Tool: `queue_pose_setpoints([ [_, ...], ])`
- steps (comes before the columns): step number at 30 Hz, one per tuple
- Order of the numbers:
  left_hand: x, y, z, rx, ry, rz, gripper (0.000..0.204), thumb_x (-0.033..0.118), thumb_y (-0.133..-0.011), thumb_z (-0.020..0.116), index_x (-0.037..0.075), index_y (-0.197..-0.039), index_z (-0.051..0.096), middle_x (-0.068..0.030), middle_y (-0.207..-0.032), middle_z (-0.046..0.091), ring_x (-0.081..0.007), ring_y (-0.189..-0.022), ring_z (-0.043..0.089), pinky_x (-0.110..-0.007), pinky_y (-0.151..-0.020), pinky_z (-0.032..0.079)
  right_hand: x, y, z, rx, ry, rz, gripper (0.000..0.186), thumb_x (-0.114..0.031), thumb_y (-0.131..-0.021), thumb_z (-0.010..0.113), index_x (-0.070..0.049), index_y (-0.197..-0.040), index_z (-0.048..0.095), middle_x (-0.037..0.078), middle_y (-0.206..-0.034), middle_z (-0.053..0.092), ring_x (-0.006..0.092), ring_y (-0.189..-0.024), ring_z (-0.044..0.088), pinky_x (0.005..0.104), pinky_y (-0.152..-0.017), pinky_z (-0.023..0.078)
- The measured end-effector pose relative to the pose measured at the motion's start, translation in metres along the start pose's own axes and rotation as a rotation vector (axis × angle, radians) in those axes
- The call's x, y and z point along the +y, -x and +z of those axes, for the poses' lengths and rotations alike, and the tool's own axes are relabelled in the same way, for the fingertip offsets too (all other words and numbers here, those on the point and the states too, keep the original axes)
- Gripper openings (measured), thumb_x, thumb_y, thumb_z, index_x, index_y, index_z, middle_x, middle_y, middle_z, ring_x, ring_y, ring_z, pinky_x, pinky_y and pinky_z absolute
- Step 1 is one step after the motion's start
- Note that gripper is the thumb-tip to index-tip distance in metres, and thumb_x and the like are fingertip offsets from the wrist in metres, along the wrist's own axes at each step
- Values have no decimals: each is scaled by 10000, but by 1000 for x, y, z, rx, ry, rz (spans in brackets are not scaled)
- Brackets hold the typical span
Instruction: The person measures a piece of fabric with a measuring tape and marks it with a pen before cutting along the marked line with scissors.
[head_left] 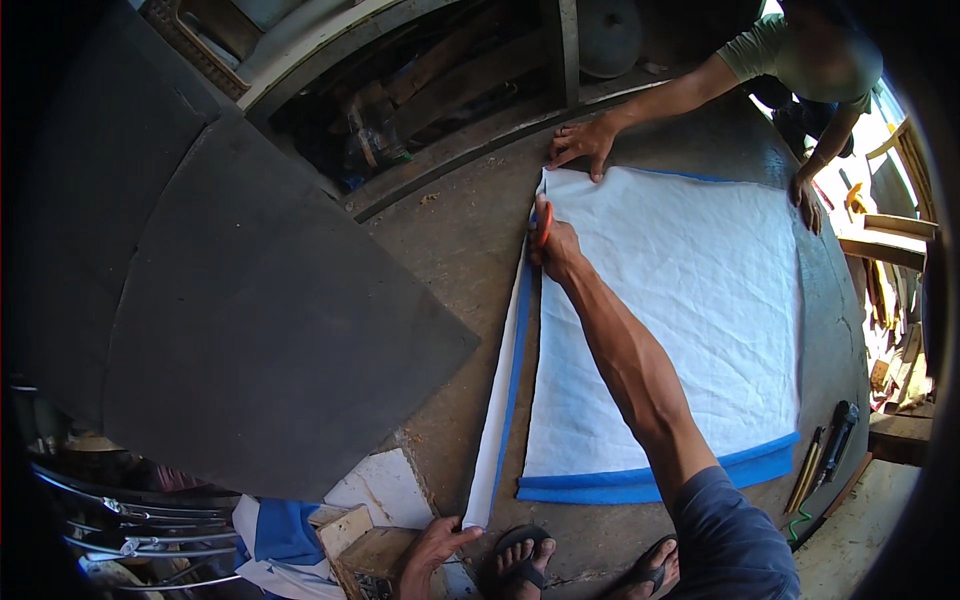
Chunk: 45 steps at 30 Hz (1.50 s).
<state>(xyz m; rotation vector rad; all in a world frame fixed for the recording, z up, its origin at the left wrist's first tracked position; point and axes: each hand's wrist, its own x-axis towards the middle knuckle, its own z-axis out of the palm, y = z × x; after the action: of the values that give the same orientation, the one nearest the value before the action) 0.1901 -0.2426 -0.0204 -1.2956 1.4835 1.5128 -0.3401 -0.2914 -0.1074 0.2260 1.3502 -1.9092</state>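
A large white sheet of fabric [670,310] with a blue underside lies on the floor, its blue near edge folded over. My right hand [558,250] is closed around orange-handled scissors [544,226] at the sheet's far left corner. Their blades are mostly hidden at the cloth. Along the sheet's left side runs a narrow white-and-blue fabric strip [506,390], parted from the sheet by a thin gap. My left hand [440,545] pinches the strip's near end, thumb on top. Another person's hand [585,143] presses the far left corner; their other hand [808,205] rests by the far right edge.
Dark grey sheets [270,310] cover the left side. A black tool [842,430] and thin rods [808,470] lie right of the fabric. Bent metal tubes [150,540] and a wooden box [360,550] stand near left. A wooden frame [560,60] bounds the back.
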Motion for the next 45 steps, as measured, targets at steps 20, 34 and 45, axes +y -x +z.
queue_pose_setpoints([
  [20, 3, 1, 0, -9, 34, -8, 459, 382, -861, 770, -11, -1090, 709, -31, -924, 689, -127, -859, 593, -300, -796, 462, -9, -27, -2, -17, 8, -3, 720, -739, -814, 656, -31, -888, 548, 29, -679, 458, 158, -526, 441, 325, -462, 391],
  [34, 4, 4, 3, -8, 9, -51, 472, 382, -855, 777, -10, -1108, 702, -45, -949, 689, -139, -892, 594, -316, -815, 458, -19, -39, -3, -80, 48, 11, 722, -737, -817, 654, -22, -878, 571, 17, -635, 464, 161, -477, 455, 318, -421, 377],
  [45, 16, 12, 4, -3, -16, -66, 481, 389, -861, 775, -18, -1106, 699, -46, -937, 689, -139, -871, 590, -298, -801, 456, -29, -44, 1, -27, 118, -55, 693, -734, -833, 638, -56, -725, 551, 38, -574, 469, 172, -450, 448, 323, -408, 367],
])
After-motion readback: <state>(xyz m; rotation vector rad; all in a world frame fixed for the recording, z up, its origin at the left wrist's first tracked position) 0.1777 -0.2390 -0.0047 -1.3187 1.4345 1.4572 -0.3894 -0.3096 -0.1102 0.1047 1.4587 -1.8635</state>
